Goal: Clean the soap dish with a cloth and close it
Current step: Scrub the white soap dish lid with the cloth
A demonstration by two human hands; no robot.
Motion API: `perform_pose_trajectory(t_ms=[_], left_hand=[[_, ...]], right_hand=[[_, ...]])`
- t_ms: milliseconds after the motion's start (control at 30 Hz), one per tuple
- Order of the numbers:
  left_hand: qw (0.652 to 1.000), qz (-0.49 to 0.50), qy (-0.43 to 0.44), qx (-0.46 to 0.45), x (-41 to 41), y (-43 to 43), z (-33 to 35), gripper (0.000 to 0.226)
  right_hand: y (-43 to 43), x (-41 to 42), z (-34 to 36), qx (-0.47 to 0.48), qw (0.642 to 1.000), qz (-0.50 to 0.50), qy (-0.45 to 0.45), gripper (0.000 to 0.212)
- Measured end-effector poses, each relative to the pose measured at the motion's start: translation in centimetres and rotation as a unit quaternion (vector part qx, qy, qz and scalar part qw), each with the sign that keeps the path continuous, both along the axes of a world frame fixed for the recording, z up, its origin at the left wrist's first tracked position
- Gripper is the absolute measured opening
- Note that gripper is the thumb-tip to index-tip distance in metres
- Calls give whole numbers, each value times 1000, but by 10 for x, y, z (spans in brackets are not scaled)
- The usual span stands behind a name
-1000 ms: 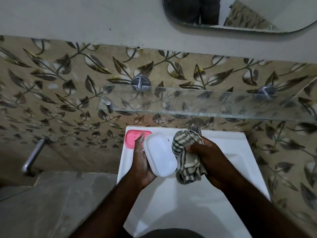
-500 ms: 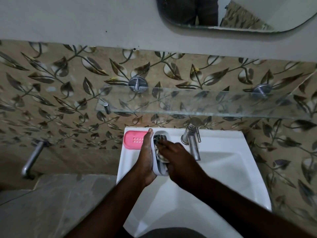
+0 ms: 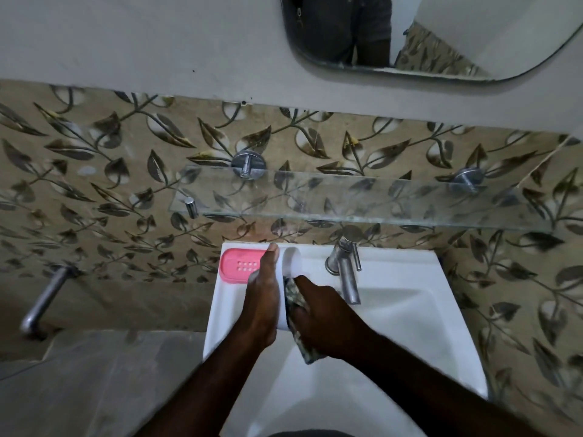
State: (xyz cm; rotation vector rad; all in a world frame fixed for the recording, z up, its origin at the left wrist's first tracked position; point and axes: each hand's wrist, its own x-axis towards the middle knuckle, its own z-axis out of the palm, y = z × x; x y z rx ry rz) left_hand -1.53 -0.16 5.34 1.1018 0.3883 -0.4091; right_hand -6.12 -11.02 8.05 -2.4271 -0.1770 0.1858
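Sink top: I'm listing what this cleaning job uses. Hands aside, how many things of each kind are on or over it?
Soap dish halves: 2, the pink base and the white lid
Cloth: 1
Tap: 1
Total: 4

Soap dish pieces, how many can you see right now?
2. The pink piece lies on the sink's back left corner. The white piece is held on edge by the left hand, while the right hand presses the cloth into it. No other piece shows.
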Motion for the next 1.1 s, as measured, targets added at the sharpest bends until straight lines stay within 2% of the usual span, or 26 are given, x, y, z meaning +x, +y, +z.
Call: perform_pose_trajectory(t_ms=[67,100,133,167,233,267,367,467,633,667,733,800,900,967,1033,1100], left_hand=[[999,-10,-18,25,-5,-4,8,85],[999,-15,-25,20,-6,-6,13,85],[999,-15,-28,5,-5,-8,17,89],[999,-14,-31,-16,-3,-10,22,95],[998,-13,-44,-51,2,-14,28,100],[996,-12,-59,-66,3,-16,31,96],[989,-40,-95,-110,-4,-21,38,61],[987,-69,-94,-112,-4,-13,35,63],[987,-95,-100,-83,-2,0,45,59],[988,-97,-93,-79,-1,0,48,58],[991,-95,-65,-66,1,0,52,54],[993,-95,-50,-46,2,-1,51,57],[993,-112,-39,-24,-2,-7,47,69],[993,-104,-26,-41,0,-7,51,60],[992,-103,-17,-76,6,-4,56,59],[989,-113,-4,-98,9,0,60,61]], right_hand=[[-7,3,2,97,990,-47,95,8],[-8,3,6,170,973,-70,137,10],[-8,2,9,264,944,-101,168,16],[-7,3,14,367,901,-137,188,20],[-4,5,24,510,818,-193,182,23],[-3,8,29,545,799,-201,156,21],[8,11,47,549,805,-215,66,11],[13,4,51,552,802,-225,40,15],[-1,-9,56,449,887,-79,79,9],[-7,-9,56,414,906,-47,77,13],[-20,-9,58,272,961,29,30,22],[-29,-8,55,100,987,122,-31,17],[-35,-14,47,-154,965,184,-104,6],[-36,-17,43,-262,940,166,-141,28],[-37,-14,39,-288,924,134,-213,45],[-35,-6,42,-253,922,84,-280,47]])
